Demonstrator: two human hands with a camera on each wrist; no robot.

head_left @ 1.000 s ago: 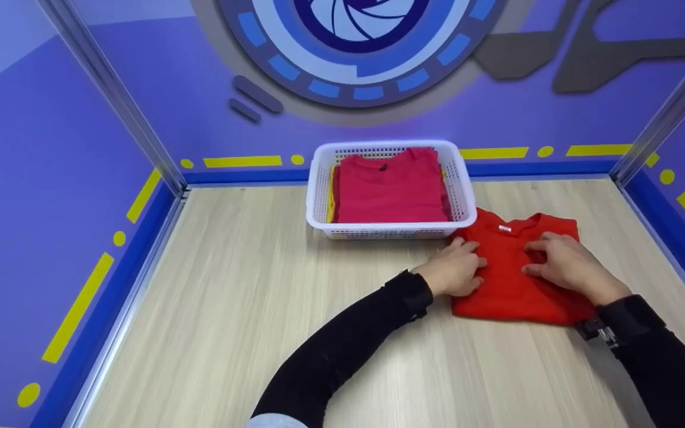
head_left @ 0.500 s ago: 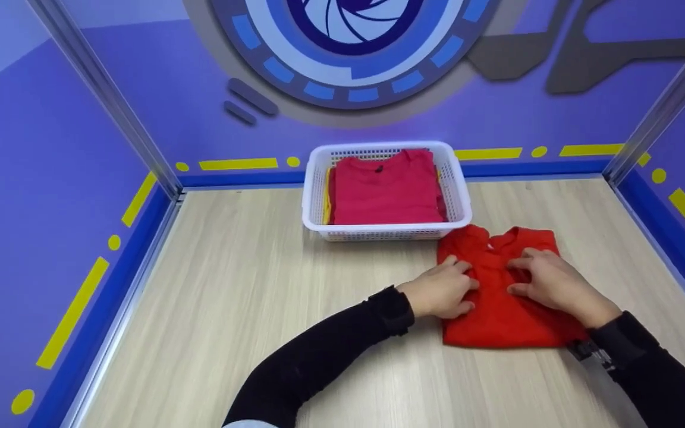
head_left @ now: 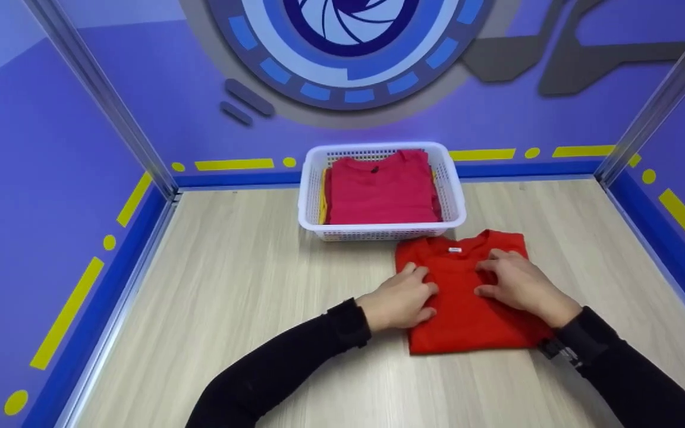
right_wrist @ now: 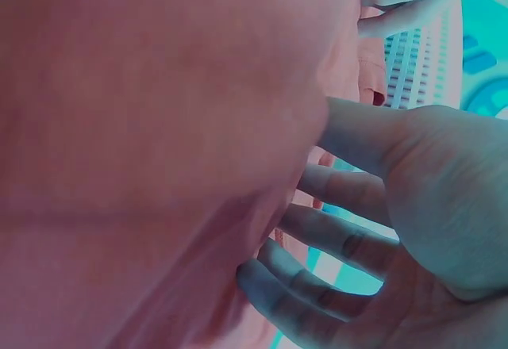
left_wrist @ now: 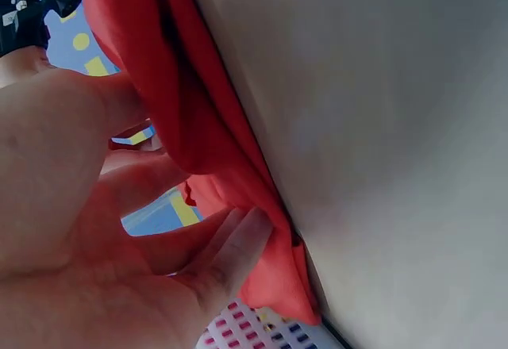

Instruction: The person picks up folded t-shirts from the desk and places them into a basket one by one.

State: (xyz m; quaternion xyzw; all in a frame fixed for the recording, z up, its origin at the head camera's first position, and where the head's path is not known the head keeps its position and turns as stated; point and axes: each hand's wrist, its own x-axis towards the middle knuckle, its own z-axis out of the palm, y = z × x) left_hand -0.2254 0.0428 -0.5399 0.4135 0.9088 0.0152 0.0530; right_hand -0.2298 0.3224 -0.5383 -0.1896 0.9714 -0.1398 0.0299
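Observation:
A folded red shirt (head_left: 461, 315) lies on the table with its collar and small white label toward the far side. My left hand (head_left: 399, 297) rests its fingertips on the shirt's left part. In the left wrist view its fingers (left_wrist: 159, 178) reach out against the red cloth, only slightly bent. On the right part, my right hand (head_left: 524, 285) touches the top layer with spread, gently bent fingers. The right wrist view shows those fingers (right_wrist: 333, 230) pressing along the cloth, with no fabric bunched between them.
Just behind the red shirt stands a white plastic basket (head_left: 383, 228), holding a folded crimson shirt (head_left: 384, 193) on top of yellow and dark red clothes. The wooden table (head_left: 247, 267) is bounded by printed blue panels at the back and both sides.
Both hands have slid the red shirt leftward and toward the person; its near edge lies lower in the view. Its collar, briefly rumpled, lies flatter now. The basket stays put.

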